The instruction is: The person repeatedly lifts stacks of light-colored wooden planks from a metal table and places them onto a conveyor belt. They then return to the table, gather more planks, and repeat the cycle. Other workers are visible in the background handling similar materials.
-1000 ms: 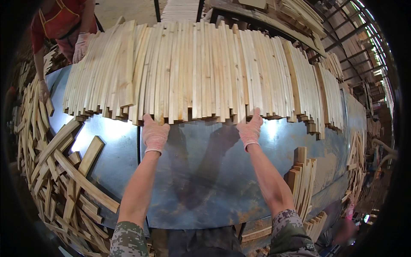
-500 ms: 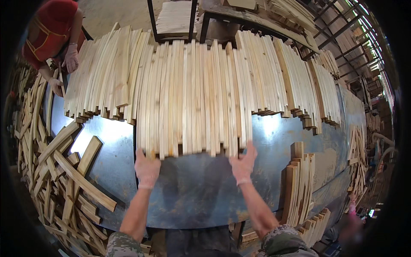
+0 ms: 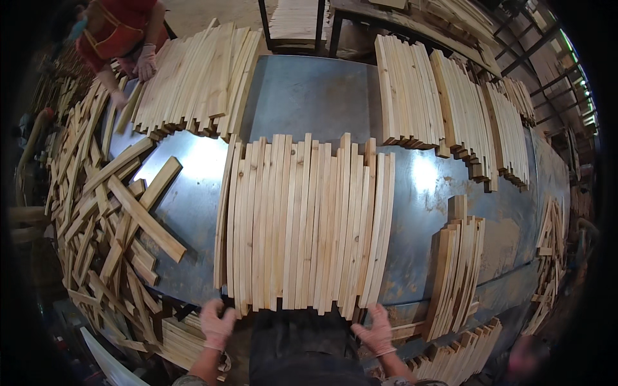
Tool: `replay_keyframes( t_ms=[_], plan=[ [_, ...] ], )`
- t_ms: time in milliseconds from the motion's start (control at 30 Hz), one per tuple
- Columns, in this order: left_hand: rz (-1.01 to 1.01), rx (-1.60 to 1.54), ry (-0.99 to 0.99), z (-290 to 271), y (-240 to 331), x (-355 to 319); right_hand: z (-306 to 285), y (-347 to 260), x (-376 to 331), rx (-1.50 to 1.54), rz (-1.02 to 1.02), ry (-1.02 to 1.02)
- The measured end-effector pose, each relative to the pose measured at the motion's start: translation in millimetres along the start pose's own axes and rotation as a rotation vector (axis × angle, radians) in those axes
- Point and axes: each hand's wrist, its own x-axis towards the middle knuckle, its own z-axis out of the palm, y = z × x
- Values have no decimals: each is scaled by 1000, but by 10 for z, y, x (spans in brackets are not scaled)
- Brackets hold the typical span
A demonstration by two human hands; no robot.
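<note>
A row of wooden strips point(image 3: 302, 225) lies side by side on the metal table, its uneven near ends at the table's front edge, close to my body. My left hand point(image 3: 217, 327), in a thin pale glove, is at the row's near left corner, thumb and fingers apart. At the near right corner my right hand point(image 3: 376, 331), gloved alike, has its fingers spread. Neither hand is wrapped round a strip; whether the fingertips touch the end strips I cannot tell.
Jumbled wooden pieces point(image 3: 116, 238) heap up at the left. More strips point(image 3: 193, 83) lie at the far left, by a person's gloved hand point(image 3: 147, 62). Other rows point(image 3: 412, 93) line the far right. A small stack point(image 3: 457, 270) stands on the metal table point(image 3: 309, 90) at right.
The middle row of strips has slid toward me, away from the far rows, baring the metal behind it. Both my hands have come back with it, nearer my body.
</note>
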Motion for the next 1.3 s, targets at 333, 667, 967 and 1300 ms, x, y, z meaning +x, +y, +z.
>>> replay_keyframes(
  t_ms=[333,667,967,1300],
  plan=[
    [478,557,-60,590,-112,2416,109,446,2180,591,146,311],
    [-126,-965,-437,391,826,1943,78,160,2154,1208,420,-74],
    [-251,-986,-747,314,603,1834,-108,65,1829,1283,609,-271],
    [-264,-1273,-679,-24,52,793,29,262,1232,1246,405,-333]
  ],
)
